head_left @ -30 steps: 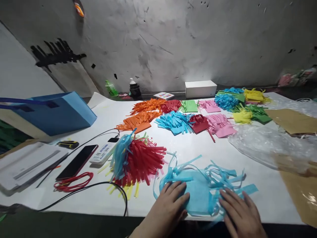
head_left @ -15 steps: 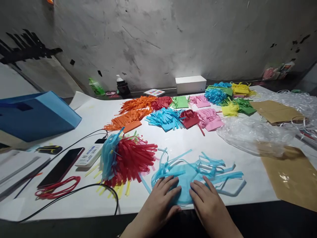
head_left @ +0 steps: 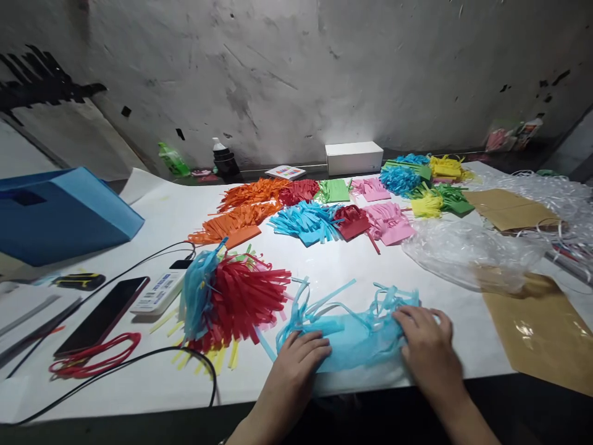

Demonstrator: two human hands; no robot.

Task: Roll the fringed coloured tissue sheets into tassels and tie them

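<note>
A sheet of light blue tissue paper (head_left: 359,343) with fringed strips at its sides lies at the front edge of the white-covered table. My left hand (head_left: 296,364) rests on its left end, palm down with the fingers stretched out. At the right end, my right hand (head_left: 428,346) has its fingers bent over the blue strips, gripping that edge; its palm hides part of them. Just left of the sheet is a red tissue tassel bunch (head_left: 245,296), with a blue tissue tassel (head_left: 199,293) lying against it.
Fringed bundles in orange (head_left: 236,224), blue (head_left: 306,221), pink (head_left: 389,222) and other colours lie farther back. On the left are a phone (head_left: 104,315), a white power bank (head_left: 157,293), cables and a blue box (head_left: 69,213). Clear plastic (head_left: 472,253) and brown envelopes (head_left: 537,334) lie right.
My right hand has moved right, from the middle of the blue sheet to its right-hand strips, which are now bunched and partly covered. My left hand has stayed nearly in place.
</note>
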